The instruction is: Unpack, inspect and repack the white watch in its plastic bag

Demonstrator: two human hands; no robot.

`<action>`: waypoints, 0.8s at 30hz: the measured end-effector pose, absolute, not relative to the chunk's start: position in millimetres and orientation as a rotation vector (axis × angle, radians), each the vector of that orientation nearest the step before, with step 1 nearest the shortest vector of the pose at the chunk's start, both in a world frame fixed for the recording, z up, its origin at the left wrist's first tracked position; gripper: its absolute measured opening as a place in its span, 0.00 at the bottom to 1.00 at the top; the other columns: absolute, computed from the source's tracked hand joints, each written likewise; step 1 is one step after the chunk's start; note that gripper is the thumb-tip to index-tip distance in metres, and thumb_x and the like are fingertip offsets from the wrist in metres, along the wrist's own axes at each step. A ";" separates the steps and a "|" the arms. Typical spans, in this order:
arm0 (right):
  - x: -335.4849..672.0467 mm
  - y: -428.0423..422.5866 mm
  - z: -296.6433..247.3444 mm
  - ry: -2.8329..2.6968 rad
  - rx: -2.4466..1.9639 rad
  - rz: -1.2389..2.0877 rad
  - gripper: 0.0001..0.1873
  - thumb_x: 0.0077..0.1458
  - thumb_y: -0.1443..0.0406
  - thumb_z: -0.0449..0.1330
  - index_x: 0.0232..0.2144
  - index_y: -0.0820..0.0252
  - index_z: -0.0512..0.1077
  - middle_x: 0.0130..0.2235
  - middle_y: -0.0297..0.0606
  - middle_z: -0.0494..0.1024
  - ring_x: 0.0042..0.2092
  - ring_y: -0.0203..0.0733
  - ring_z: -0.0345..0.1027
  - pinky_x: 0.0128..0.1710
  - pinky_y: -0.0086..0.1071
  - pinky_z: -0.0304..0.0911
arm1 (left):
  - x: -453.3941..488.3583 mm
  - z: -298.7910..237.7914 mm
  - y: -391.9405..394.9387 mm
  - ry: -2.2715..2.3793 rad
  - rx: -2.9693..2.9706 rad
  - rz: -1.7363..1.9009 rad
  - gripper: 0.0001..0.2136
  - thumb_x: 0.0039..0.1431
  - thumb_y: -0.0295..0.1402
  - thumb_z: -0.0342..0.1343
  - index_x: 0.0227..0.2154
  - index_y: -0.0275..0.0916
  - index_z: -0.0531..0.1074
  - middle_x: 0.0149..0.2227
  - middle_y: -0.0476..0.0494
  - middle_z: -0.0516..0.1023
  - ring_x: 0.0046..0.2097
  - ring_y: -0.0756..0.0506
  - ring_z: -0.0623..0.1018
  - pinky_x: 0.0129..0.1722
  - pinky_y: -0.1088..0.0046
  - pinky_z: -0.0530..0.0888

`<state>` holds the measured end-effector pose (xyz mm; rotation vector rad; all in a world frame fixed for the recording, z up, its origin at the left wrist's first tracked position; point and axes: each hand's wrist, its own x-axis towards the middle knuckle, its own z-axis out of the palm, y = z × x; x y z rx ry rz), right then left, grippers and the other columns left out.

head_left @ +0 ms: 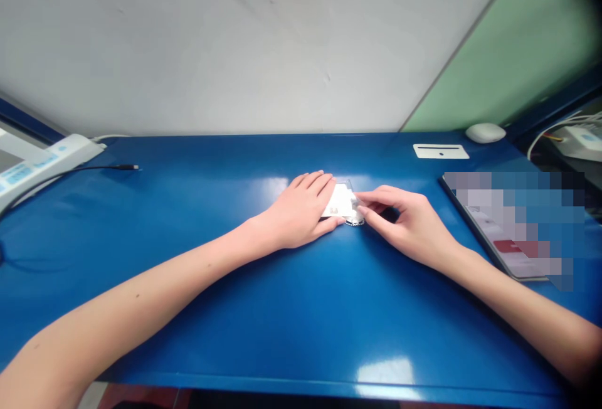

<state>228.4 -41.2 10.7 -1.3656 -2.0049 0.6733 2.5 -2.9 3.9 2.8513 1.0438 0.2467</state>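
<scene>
1. A small white packet (pixel 339 199) with a clear margin lies flat on the blue bench (pixel 226 308), near its middle, between the back and front edges.
2. A round piece with a black-and-white patterned rim (pixel 355 223) shows at the packet's near right corner, by the thumb of the left hand; its full shape is hidden.
3. The left hand (pixel 301 211) is open, palm down, with its fingers laid together over the packet's left part and the thumb stretched along the near side.
4. The right hand (pixel 409 224) brings thumb and forefinger together at the packet's right edge, on a crinkled bit; whether they grip it or only touch it, I cannot tell.
5. Toward the bench's right edge lies a dark-framed tablet (pixel 480 227), its screen mostly blurred out.
6. Near the back right corner are a white slotted card (pixel 441 153) and, beyond it, a rounded white object (pixel 485 133).
7. At the back left corner sits a white power strip (pixel 47 158); a black cable (pixel 89 169) passes it, its plug end pointing rightward.
8. Behind the back edge stand a pale grey panel (pixel 235 58) and a green one.
</scene>
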 end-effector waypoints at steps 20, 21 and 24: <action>225.9 -42.0 6.1 -2.096 -1.299 0.498 0.14 0.62 0.66 0.57 0.47 0.63 0.78 0.36 0.40 0.77 0.33 0.39 0.69 0.32 0.33 0.65 | 3.9 3.3 -3.2 1.060 2.864 0.254 0.31 0.69 0.50 0.43 0.63 0.28 0.57 0.64 0.29 0.63 0.66 0.32 0.61 0.64 0.56 0.57; 225.6 -41.8 5.8 -2.096 -1.299 0.501 0.14 0.62 0.66 0.57 0.47 0.63 0.78 0.36 0.40 0.77 0.33 0.39 0.69 0.32 0.34 0.66 | 3.9 3.3 -3.5 1.061 2.862 0.252 0.31 0.69 0.50 0.43 0.63 0.28 0.57 0.64 0.29 0.63 0.66 0.32 0.61 0.64 0.56 0.57; 224.2 -41.6 4.8 -2.082 -1.294 0.495 0.14 0.61 0.66 0.57 0.46 0.63 0.78 0.36 0.41 0.78 0.33 0.39 0.70 0.32 0.33 0.66 | 3.8 3.6 -4.6 1.073 2.852 0.228 0.32 0.69 0.50 0.42 0.63 0.25 0.56 0.64 0.27 0.62 0.66 0.32 0.60 0.64 0.56 0.57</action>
